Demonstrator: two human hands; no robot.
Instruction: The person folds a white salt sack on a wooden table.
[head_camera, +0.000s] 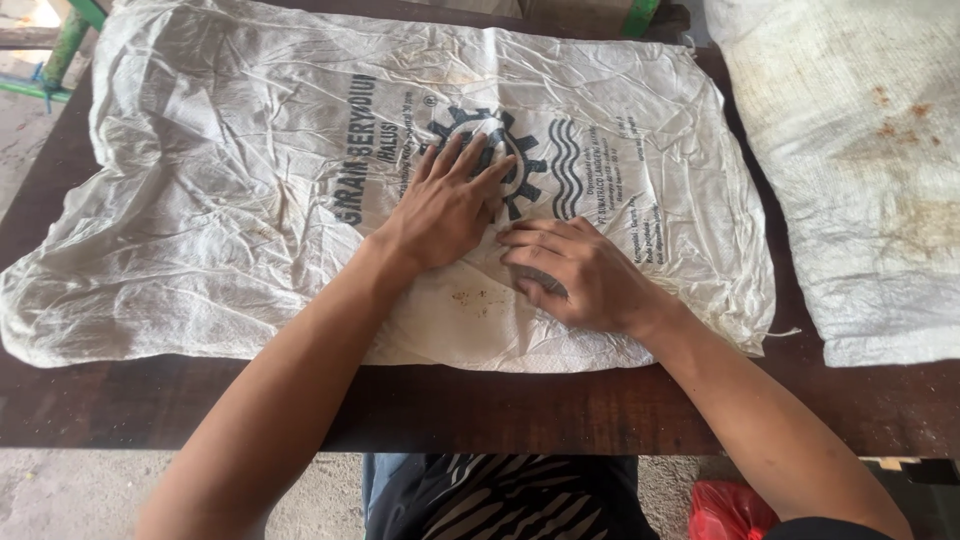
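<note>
Your left hand (445, 210) and right hand (580, 275) are bare, forearms uncovered and without rings or watch. You wear a dark garment with white zebra-like stripes (500, 500).

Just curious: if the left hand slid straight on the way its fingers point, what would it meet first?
Probably only more of the white sack: the left hand lies flat on it, fingers pointing toward its far edge.

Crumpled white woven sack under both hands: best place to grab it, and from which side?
Probably the near edge of the crumpled white woven sack, pinched from the person's side: it lies flat on the dark wooden table, reaching almost to its front edge, beside the right hand.
</note>
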